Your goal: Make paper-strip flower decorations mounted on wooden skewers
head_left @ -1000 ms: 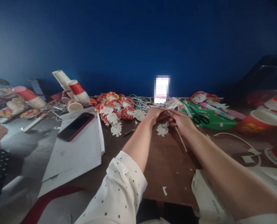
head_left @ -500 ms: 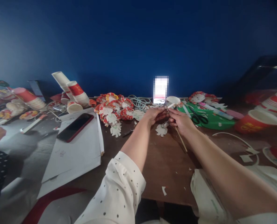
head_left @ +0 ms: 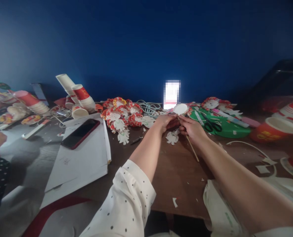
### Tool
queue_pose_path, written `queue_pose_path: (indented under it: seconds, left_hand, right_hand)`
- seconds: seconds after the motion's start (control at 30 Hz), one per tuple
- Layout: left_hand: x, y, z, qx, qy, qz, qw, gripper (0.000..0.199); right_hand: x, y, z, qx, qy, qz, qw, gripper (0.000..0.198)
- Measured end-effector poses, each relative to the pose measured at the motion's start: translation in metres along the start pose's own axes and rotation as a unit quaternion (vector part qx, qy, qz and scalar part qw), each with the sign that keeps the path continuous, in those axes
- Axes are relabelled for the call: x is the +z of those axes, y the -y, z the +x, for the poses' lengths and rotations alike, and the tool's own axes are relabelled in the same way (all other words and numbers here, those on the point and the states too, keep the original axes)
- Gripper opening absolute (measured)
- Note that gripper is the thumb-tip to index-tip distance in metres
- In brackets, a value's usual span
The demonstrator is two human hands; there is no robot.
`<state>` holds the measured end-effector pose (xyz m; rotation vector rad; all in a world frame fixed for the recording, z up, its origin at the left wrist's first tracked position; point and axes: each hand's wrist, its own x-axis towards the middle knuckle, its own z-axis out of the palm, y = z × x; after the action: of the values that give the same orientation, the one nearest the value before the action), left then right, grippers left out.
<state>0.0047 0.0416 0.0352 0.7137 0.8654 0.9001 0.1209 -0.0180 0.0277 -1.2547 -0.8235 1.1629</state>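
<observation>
Disc [head_left: 180, 109], white and round, sits at my fingertips, just in front of the lit screen [head_left: 171, 93] and covering its lower right corner. Stick [head_left: 192, 148]: right hand [head_left: 189, 126] clamped on its upper part, tail slanting toward me, nearer than the screen and to its right. Left hand [head_left: 166, 121]: fingers bent in by the disc, in front of the screen; cannot tell whether they pinch it or only steady it. Join between disc and stick hidden by my fingers (may not exist; logged as unknown).

Risks, my judgement: a twist of the stick could tip the disc; a hard squeeze from the left could crease it if it is paper, as it seems. Slack in either grip could drop it toward the white cut-out [head_left: 172, 138], on the table [head_left: 171, 174] nearer me than the screen. Scissors [head_left: 212, 125], right of the screen, could be knocked if my right wrist swings outward.
</observation>
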Motion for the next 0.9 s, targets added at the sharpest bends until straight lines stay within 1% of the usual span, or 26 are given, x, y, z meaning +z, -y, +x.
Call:
queue_pose_path:
  seconds: [0.07,0.13,0.23,0.3,0.33,0.4,0.5,0.57,0.67,0.9]
  left_hand:
    - [0.0,0.0,0.0,-0.009,0.009,-0.001,1.0,0.012]
    - [0.0,0.0,-0.001,-0.012,0.007,0.003,1.0,0.013]
    - [0.001,-0.001,-0.004,-0.008,-0.016,0.017,1.0,0.018]
    - [0.002,-0.002,-0.005,-0.001,-0.016,0.026,1.0,0.019]
    - [0.003,-0.003,-0.005,0.002,-0.013,0.032,0.999,0.018]
    - [0.004,-0.004,-0.005,0.008,-0.012,0.046,0.999,0.016]
    - [0.006,-0.004,-0.004,0.016,-0.026,0.069,0.997,0.017]
    - [0.006,-0.004,-0.002,0.021,-0.033,0.079,0.996,0.019]
    - [0.007,-0.003,-0.001,0.032,-0.031,0.083,0.996,0.016]
    - [0.004,0.0,0.003,0.038,-0.036,0.09,0.995,0.014]
  right_hand:
    - [-0.002,-0.002,0.001,-0.012,-0.004,-0.046,0.999,0.043]
    - [-0.004,-0.005,0.002,-0.036,-0.003,-0.123,0.992,0.044]
    - [-0.008,-0.005,0.003,-0.102,-0.001,-0.244,0.964,0.04]
    - [-0.007,-0.004,0.001,-0.136,-0.001,-0.284,0.949,0.035]
    - [-0.006,-0.004,0.0,-0.136,-0.002,-0.287,0.948,0.034]
    - [-0.003,-0.002,-0.003,-0.107,-0.005,-0.257,0.96,0.035]
    - [0.004,-0.001,-0.006,-0.054,0.003,-0.154,0.987,0.036]
    - [0.007,-0.001,-0.006,-0.036,0.014,-0.093,0.995,0.034]
    - [0.008,-0.002,-0.005,-0.014,0.024,-0.055,0.998,0.032]
    - [0.008,-0.002,-0.004,0.007,0.03,-0.027,0.999,0.032]
